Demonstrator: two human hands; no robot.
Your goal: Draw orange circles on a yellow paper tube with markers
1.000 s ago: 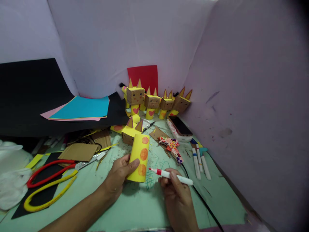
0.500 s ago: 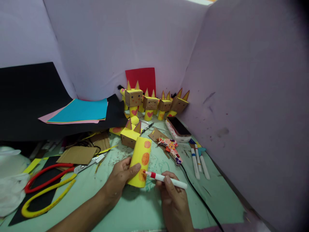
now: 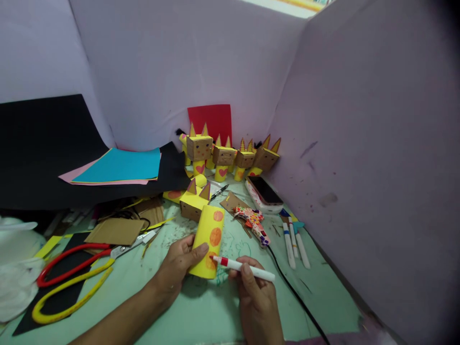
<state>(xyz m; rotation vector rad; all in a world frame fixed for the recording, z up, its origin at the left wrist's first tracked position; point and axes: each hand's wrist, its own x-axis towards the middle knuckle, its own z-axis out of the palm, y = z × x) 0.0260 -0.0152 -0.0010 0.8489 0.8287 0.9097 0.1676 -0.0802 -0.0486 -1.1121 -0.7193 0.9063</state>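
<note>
My left hand (image 3: 181, 266) grips a yellow paper tube (image 3: 205, 239) by its left side, thumb across the front. Three orange-red spots run down the tube. In my right hand (image 3: 255, 292) is a white marker (image 3: 247, 269) with a red collar, uncapped, its tip touching the lowest spot. Just behind the tube sits a yellow-topped cardboard box head (image 3: 192, 207) with two pointed ears, partly hidden by the tube.
Several yellow animal figures (image 3: 224, 157) stand at the back before red paper (image 3: 212, 122). Large scissors (image 3: 77, 268) and coloured paper (image 3: 118, 165) lie left. At right are a floral glue gun (image 3: 253, 221) with a black cord (image 3: 294, 292), a phone (image 3: 265, 189) and white markers (image 3: 289, 245).
The marker and my right hand have shifted slightly left, the tip still on the lowest spot. My left hand keeps the tube in nearly the same place. The view has tilted a little.
</note>
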